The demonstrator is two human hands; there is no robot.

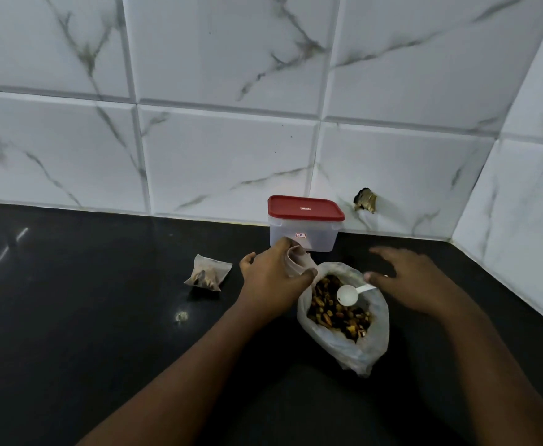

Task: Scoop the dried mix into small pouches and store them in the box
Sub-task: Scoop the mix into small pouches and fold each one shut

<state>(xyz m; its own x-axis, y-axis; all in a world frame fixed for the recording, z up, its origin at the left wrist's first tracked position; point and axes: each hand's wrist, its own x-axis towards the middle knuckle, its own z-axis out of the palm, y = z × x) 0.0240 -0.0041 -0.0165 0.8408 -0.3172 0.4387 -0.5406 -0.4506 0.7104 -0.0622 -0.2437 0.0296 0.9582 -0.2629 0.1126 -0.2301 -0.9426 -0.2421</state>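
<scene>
- One filled pouch [208, 273] lies on the bench [70, 317], left, not yet boxed.
- Left hand [275, 280]: grip pinching an empty pouch [297, 260].
- Box [305, 235], far centre, lid [305, 207] on.
- Dried mix [337, 312] remains in its bag [360, 346], scoop [348, 294] resting on it.
- Right hand [415, 278]: grip spread, holding nothing.

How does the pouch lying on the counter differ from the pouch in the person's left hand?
The filled pouch bulges with brown mix and lies untouched on the counter; the held pouch looks empty and crumpled, gripped in the left hand. The filled pouch sits left of that hand; the held pouch is in front of the box. Both are small, pale, translucent.
</scene>
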